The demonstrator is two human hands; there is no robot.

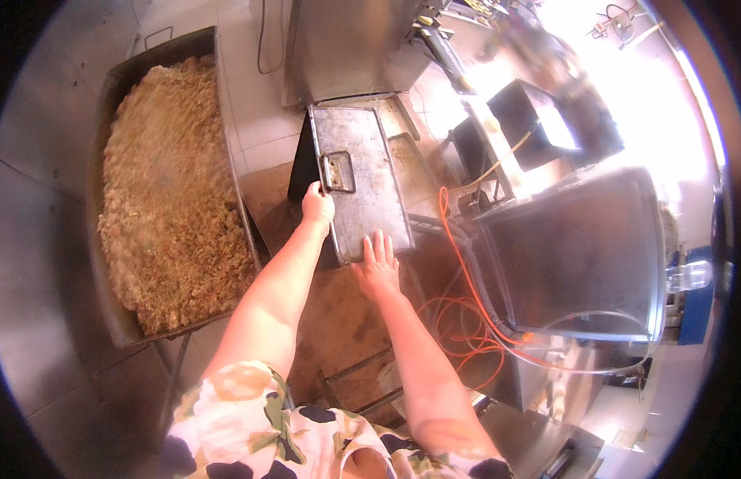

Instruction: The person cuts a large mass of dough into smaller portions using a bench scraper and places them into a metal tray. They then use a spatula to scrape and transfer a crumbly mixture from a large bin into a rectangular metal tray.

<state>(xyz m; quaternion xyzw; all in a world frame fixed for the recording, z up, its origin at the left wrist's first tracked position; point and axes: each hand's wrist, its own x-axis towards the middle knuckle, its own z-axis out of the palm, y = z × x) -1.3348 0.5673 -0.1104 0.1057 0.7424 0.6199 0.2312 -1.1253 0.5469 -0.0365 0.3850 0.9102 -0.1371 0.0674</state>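
In front of me stands a dark metal box point(366, 160) with a flat, worn grey face and a rectangular loop handle point(338, 172) on it. My left hand point(317, 207) is closed on the box's left edge, just below the handle; part of its fingers is hidden. My right hand point(377, 270) lies on the near edge of the box, fingers stretched out over the flat face. The box's inside is out of sight.
A long metal trough point(105, 271) full of crumbly tan-brown material point(175, 207) stands on the left. A steel cabinet point(346, 48) is beyond the box, with shallow trays point(418, 172) beside it. On the right are a large metal bin point(574, 255) and a coiled orange hose point(466, 335).
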